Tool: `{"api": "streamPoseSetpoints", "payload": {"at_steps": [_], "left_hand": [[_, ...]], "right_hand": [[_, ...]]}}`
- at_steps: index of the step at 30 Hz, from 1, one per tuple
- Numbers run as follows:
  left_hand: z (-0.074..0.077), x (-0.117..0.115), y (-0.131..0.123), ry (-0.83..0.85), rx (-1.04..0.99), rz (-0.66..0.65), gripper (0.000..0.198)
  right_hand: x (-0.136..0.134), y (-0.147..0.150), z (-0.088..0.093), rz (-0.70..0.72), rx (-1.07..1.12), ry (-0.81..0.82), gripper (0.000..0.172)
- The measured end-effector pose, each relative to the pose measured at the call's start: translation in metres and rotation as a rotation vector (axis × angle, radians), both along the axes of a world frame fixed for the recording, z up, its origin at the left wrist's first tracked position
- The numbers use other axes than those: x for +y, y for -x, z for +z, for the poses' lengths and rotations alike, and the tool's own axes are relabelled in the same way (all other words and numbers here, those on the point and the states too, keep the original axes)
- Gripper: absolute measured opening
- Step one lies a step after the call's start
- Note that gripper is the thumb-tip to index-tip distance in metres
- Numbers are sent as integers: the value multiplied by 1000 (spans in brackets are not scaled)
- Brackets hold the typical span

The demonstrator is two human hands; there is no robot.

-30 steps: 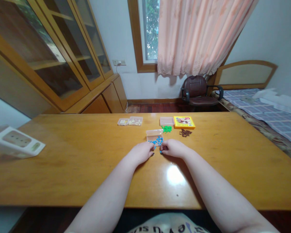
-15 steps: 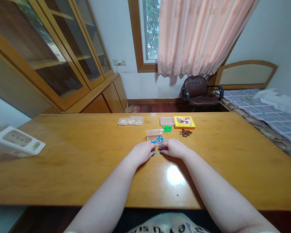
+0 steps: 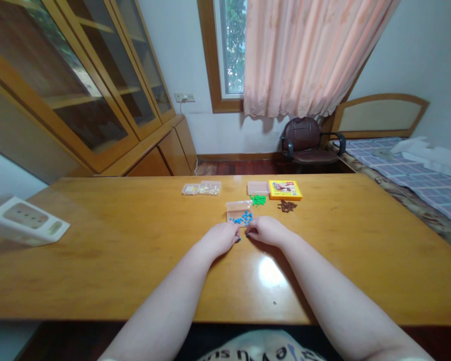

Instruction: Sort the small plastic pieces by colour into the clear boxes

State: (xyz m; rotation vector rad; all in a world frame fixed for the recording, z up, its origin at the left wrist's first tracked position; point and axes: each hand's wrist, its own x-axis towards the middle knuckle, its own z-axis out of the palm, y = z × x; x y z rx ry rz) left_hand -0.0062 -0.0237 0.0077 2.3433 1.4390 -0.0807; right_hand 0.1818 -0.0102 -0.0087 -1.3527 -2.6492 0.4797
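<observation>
Just in front of a clear plastic box (image 3: 233, 206), my left hand (image 3: 225, 236) pinches a small blue piece (image 3: 239, 239) at its fingertips. Facing it a short gap away, my right hand (image 3: 265, 231) is closed with another small blue piece (image 3: 247, 234) between thumb and fingers. Both hands rest low at the tabletop. Several loose blue pieces (image 3: 245, 218) lie in the box, whose lid stands open at the back. The exact shape of the small pieces is too fine to make out.
Behind my right hand lie a pile of green pieces (image 3: 258, 200), a pile of brown pieces (image 3: 287, 206), a clear case (image 3: 258, 188) and a yellow box (image 3: 285, 190). An open case with pale pieces (image 3: 209, 188) sits farther left. A white device (image 3: 26, 219) stands at the table's left.
My left fingers have closed on the blue piece that lay at their tips on the table. My right fingers have drawn tighter around theirs.
</observation>
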Motion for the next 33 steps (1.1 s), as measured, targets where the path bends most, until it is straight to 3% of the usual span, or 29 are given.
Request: {"api": "streamPoseSetpoints", "payload": {"at_steps": [7,13,20,27,33], "left_hand": [[1,4,10,-58,-93,27,11],[1,10,9,-263,-195,77,15],[-5,13,4,-350,-255,186,17],[-2,11,7,-479,-414,129,14],[3,8,8,-570,-529,180,15]], "right_hand": [[6,-2,-7,-61,149,-128,17],[8,-9,-3,-214,198,-178,19],[5,-15,7,-60,61,-4,17],[2,-8,8,-47,-100,-54,22],[4,-4,5,-73,-126,-84,22]]}}
